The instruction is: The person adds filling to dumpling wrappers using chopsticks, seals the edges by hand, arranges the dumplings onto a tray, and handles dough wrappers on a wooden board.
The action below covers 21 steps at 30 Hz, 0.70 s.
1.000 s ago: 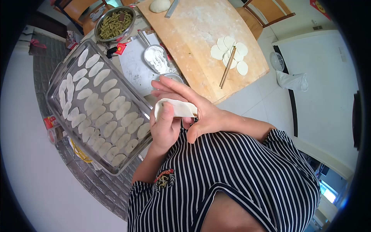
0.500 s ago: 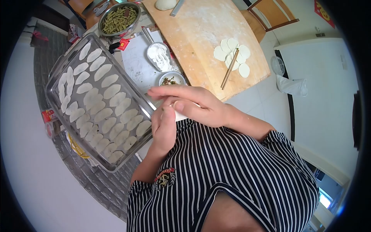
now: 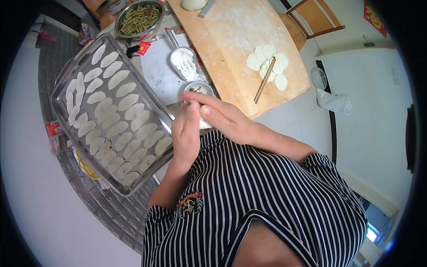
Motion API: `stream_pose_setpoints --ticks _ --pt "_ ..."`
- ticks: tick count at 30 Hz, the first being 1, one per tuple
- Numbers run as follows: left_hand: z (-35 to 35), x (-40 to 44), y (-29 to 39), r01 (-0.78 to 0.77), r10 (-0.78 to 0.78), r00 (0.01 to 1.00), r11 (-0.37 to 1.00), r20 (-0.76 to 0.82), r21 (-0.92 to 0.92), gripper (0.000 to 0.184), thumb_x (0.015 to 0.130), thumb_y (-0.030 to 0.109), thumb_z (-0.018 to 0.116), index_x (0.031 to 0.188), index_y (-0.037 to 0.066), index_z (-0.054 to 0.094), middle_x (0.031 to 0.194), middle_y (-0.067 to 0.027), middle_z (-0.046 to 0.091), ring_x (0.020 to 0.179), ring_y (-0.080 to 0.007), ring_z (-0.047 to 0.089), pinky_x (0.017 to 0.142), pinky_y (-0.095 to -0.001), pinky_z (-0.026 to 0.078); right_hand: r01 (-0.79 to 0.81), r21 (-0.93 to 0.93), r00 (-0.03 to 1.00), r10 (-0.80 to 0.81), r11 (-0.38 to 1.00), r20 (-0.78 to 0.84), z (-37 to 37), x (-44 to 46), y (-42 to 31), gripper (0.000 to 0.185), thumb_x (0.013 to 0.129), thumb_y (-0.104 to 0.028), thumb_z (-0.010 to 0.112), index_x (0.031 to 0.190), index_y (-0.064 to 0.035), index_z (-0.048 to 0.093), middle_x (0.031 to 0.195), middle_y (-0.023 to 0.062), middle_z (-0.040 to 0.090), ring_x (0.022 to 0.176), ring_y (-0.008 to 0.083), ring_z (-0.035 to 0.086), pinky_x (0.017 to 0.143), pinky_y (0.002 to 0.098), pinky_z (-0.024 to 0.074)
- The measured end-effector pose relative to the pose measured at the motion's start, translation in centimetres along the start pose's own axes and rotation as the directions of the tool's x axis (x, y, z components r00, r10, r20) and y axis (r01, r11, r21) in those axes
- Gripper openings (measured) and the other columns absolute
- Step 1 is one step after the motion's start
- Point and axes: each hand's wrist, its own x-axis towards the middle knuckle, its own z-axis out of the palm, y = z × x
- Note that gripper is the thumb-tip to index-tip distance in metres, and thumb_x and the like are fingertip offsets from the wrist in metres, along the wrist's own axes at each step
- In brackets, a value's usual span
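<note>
My left hand (image 3: 186,133) and my right hand (image 3: 229,122) are pressed together in front of my chest, closed around a white dumpling (image 3: 204,124). Only a sliver of it shows between the palms; the rest is hidden. A green speck sits near the left thumb tip. Just beyond my fingers is a small bowl (image 3: 211,89) with some chopped filling in it. To the left lies a large metal tray (image 3: 151,94), filled with rows of dumplings (image 3: 128,102).
A floured wooden board (image 3: 240,38) carries round wrappers (image 3: 280,62), a pair of chopsticks (image 3: 265,80) and a lump of dough (image 3: 194,4). Left of it are a flour scoop (image 3: 184,63) and a metal bowl of green pods (image 3: 139,20). A chair (image 3: 318,18) stands behind the board.
Both hands, still together on the dumpling, have shifted slightly up and left towards the filling bowl. Less of the dumpling shows now. The view has tilted slightly.
</note>
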Motion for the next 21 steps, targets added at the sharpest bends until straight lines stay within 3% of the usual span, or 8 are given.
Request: stream_pose_setpoints --ticks 3,4,6,8,11,15,17,21 --pt "0.3 1.6 0.2 -0.159 0.143 0.977 0.982 -0.158 -0.097 0.053 0.108 0.038 0.031 0.112 -0.005 0.063 0.094 -0.0070 0.063 0.086 -0.0101 0.056 0.078 -0.0256 0.045 -0.096 0.242 0.986 0.125 0.965 -0.108 -0.1 0.0 -0.4 0.056 0.100 -0.028 0.057 0.145 0.0005 0.039 0.134 0.0159 0.056 0.125 0.0240 0.054 0.104 0.0347 0.0451" --pt "-0.5 1.6 0.3 -0.169 0.175 0.975 0.984 -0.136 0.054 0.055 0.108 0.038 0.027 0.121 -0.004 0.060 0.100 -0.0116 0.067 0.093 -0.0177 0.062 0.086 -0.0300 0.048 -0.216 0.320 0.966 0.249 0.922 -0.065 -0.1 0.0 -0.4 0.056 0.098 -0.027 0.060 0.143 0.0002 0.042 0.130 0.0137 0.059 0.119 0.0205 0.058 0.099 0.0327 0.0486" --pt "-0.7 1.5 -0.3 -0.096 0.098 0.991 0.995 -0.089 0.025 0.056 0.108 0.038 0.027 0.125 -0.005 0.058 0.104 -0.0119 0.067 0.095 -0.0179 0.062 0.087 -0.0303 0.048 -0.376 0.463 0.911 0.411 0.803 0.026 0.0 0.0 0.0 0.047 0.094 -0.019 0.067 0.135 -0.0003 0.053 0.111 0.0067 0.067 0.093 0.0106 0.066 0.081 0.0262 0.0565" --pt "-0.6 1.3 -0.8 -0.023 0.023 0.999 1.000 -0.035 0.001 0.057 0.108 0.039 0.027 0.128 -0.005 0.056 0.108 -0.0121 0.067 0.096 -0.0182 0.062 0.088 -0.0306 0.048 -0.386 0.476 0.897 0.443 0.790 -0.006 0.2 0.1 -0.5 0.040 0.095 -0.017 0.066 0.130 -0.0001 0.057 0.104 0.0062 0.068 0.087 0.0106 0.066 0.078 0.0265 0.0571" --pt "0.4 1.2 -1.1 -0.010 0.025 0.999 0.852 0.022 -0.524 0.047 0.106 0.032 0.043 0.133 -0.005 0.054 0.124 -0.0155 0.064 0.107 -0.0176 0.061 0.093 -0.0298 0.048 -0.400 0.474 0.867 0.491 0.784 -0.080 0.2 0.0 -0.5 0.030 0.096 -0.014 0.064 0.121 0.0010 0.063 0.095 0.0058 0.070 0.080 0.0103 0.066 0.075 0.0269 0.0576" --pt "0.0 1.0 -2.2 0.014 -0.015 1.000 0.922 0.001 -0.388 0.045 0.103 0.025 0.052 0.137 -0.005 0.051 0.130 -0.0159 0.061 0.111 -0.0182 0.060 0.094 -0.0295 0.048 -0.350 0.454 0.877 0.457 0.819 -0.148 0.2 0.0 0.2 0.024 0.096 -0.014 0.063 0.112 0.0035 0.067 0.089 0.0057 0.070 0.077 0.0095 0.066 0.073 0.0264 0.0571" --pt "-1.3 1.3 -3.5 0.004 0.026 0.995 0.954 0.096 -0.300 0.049 0.102 0.023 0.054 0.141 -0.004 0.045 0.134 -0.0157 0.058 0.113 -0.0182 0.059 0.095 -0.0295 0.048 -0.407 0.422 0.851 0.504 0.810 -0.146 0.3 0.1 0.0 0.024 0.096 -0.015 0.063 0.111 0.0038 0.067 0.090 0.0058 0.070 0.077 0.0094 0.066 0.072 0.0261 0.0569" --pt "-1.3 1.2 -3.7 0.011 0.025 0.994 0.948 0.110 -0.318 0.050 0.103 0.022 0.051 0.143 -0.006 0.041 0.135 -0.0170 0.057 0.117 -0.0211 0.058 0.097 -0.0318 0.048 -0.461 0.378 0.829 0.542 0.803 -0.141 0.2 0.0 0.2 0.024 0.097 -0.016 0.062 0.111 0.0034 0.067 0.090 0.0072 0.071 0.077 0.0095 0.066 0.073 0.0252 0.0564"
